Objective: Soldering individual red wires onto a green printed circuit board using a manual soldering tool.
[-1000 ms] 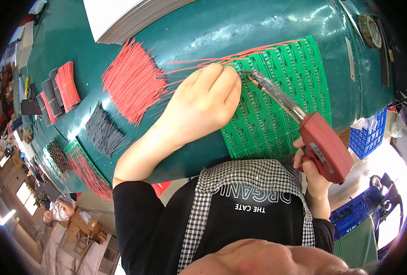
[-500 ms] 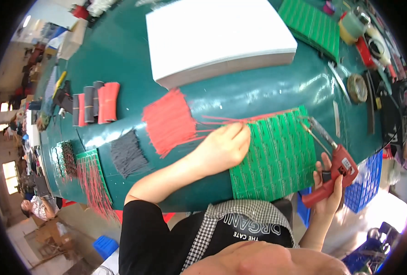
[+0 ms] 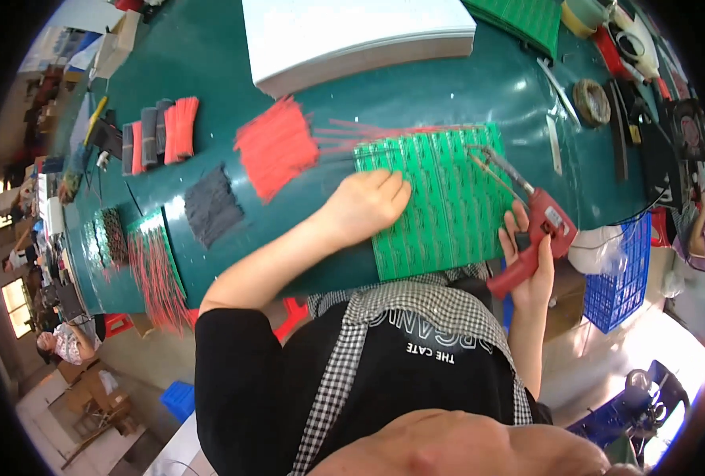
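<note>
A panel of green circuit boards (image 3: pixel 436 214) lies at the table's near edge. Several red wires (image 3: pixel 352 131) run along its far edge and stick out past its left side. My left hand (image 3: pixel 368 205) rests over the panel's left part with its fingers curled; what they pinch, if anything, is hidden. In my right hand (image 3: pixel 531 266) is a red soldering gun (image 3: pixel 544 226), its tip over the panel's upper right part. Left of the panel lie a pile of red wires (image 3: pixel 277 151) and a pile of dark grey wires (image 3: pixel 214 208).
A thick white stack (image 3: pixel 360 47) stands at the back, with green panels (image 3: pixel 519 22) to its right. Red and grey wire bundles (image 3: pixel 162 131) and a wired green board (image 3: pixel 158 262) lie left. A tape roll (image 3: pixel 590 101) is right. A blue crate (image 3: pixel 618 274) stands below the table.
The whole view has shifted, so the table sits higher in it. My left hand has moved nearer to me along the panel's left side. The soldering gun's tip stays over the panel's far right part.
</note>
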`<state>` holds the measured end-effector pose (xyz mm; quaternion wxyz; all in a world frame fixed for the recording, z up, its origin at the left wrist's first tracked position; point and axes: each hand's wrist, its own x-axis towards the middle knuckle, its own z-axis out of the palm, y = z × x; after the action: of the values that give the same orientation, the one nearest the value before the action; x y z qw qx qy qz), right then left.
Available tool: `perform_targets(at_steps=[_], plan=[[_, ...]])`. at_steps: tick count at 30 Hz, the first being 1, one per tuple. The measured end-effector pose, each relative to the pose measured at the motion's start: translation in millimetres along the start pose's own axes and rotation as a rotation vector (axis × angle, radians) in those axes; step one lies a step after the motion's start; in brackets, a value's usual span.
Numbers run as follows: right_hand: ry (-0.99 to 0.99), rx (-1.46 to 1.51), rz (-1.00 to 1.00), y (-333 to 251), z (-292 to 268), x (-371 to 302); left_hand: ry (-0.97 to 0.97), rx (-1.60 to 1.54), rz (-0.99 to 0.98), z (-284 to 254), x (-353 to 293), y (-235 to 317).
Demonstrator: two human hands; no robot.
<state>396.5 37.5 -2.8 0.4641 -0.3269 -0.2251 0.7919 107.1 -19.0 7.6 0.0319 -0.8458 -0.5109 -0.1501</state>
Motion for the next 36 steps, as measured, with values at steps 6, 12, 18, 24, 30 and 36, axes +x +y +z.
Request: perform_targets(at_steps=[6, 12, 18, 24, 30, 36], plan=[[0.043, -0.139, 0.088, -24, -2, -13, -0.111, -0.113, -0.097, 11, -4, 7], [-0.091, -0.523, -0.024, -30, 39, -15, 0.011, -0.23, -0.251, -10, 7, 2], [-0.045, -0.791, 0.15, -18, 40, -17, 0.089, -0.119, -0.205, 1, 16, -12], [0.003, -0.758, 0.199, -13, 37, -19, 0.031, -0.102, -0.181, 11, 25, -16], [-0.011, -0.773, 0.225, -10, 31, -20, -0.012, -0.098, -0.187, 12, 27, -14], [-0.03, -0.738, 0.124, -7, 30, -20, 0.009, -0.123, -0.166, 15, 27, -17]])
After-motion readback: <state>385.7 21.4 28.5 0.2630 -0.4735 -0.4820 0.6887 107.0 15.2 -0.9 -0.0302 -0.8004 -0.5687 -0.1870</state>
